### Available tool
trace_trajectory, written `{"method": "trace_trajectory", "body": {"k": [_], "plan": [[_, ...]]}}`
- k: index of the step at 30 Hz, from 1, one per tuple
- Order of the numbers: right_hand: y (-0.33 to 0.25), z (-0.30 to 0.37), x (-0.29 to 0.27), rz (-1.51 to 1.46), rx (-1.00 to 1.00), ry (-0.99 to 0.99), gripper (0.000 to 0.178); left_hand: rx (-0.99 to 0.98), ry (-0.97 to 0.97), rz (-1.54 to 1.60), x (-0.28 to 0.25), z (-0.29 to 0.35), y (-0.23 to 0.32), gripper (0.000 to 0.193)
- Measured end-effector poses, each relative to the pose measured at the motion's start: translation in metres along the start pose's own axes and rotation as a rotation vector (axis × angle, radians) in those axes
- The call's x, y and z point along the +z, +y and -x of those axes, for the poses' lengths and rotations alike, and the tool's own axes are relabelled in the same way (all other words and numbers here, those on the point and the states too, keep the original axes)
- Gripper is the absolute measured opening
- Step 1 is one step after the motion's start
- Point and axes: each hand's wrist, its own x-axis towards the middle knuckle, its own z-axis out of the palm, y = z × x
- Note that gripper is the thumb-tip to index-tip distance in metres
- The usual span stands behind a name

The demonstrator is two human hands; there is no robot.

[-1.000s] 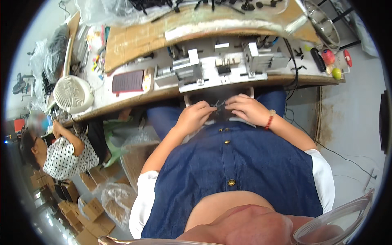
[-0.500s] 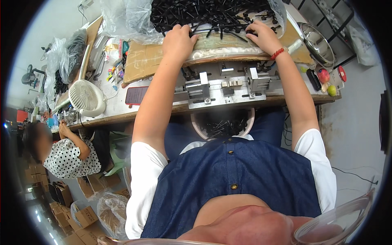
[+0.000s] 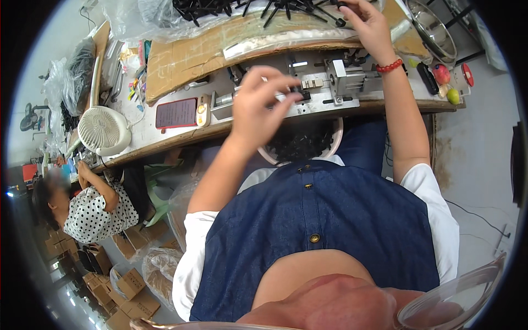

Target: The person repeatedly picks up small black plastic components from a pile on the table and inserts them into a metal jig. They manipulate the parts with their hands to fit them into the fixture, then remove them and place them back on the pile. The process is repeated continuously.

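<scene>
My left hand [image 3: 258,104] is over the left part of a metal clamping fixture [image 3: 344,82], blurred by motion. Its thumb and forefinger close on a small black plastic part [image 3: 298,91] beside the fixture's central metal block [image 3: 313,83]. At the right end of the pile of black stemmed plastic parts [image 3: 275,8], my right hand [image 3: 371,30] pinches a dark piece [image 3: 341,4], partly cut off by the upper edge. A red bead bracelet [image 3: 390,66] circles my right wrist.
Cardboard [image 3: 187,66] lies between pile and fixture. A phone [image 3: 176,113] and a white fan [image 3: 103,131] stand to the left. Below the table edge is a tub [image 3: 336,144] of black parts. Fruit [image 3: 441,73] and a metal bowl [image 3: 434,33] are right. Another person [image 3: 102,212] sits at left.
My left hand has come down from the pile to the fixture with a black part. My right hand stays at the pile, its fingers raised. The view has shifted, uncovering the whole phone.
</scene>
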Motion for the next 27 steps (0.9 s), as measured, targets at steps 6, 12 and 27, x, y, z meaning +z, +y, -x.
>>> {"method": "trace_trajectory", "body": {"k": [6,12,27], "plan": [[-0.005,0.018,-0.002,-0.123,-0.178,0.094,0.017,-0.06,-0.04,-0.115,0.046,0.045,-0.024,0.025],[-0.015,0.039,-0.01,-0.093,-0.195,0.03,0.031,-0.055,-0.052,-0.135,0.058,0.044,-0.037,0.023],[-0.027,0.103,0.006,-0.128,-0.271,-0.101,0.026,-0.101,-0.08,-0.207,0.054,0.042,-0.023,0.037]]}}
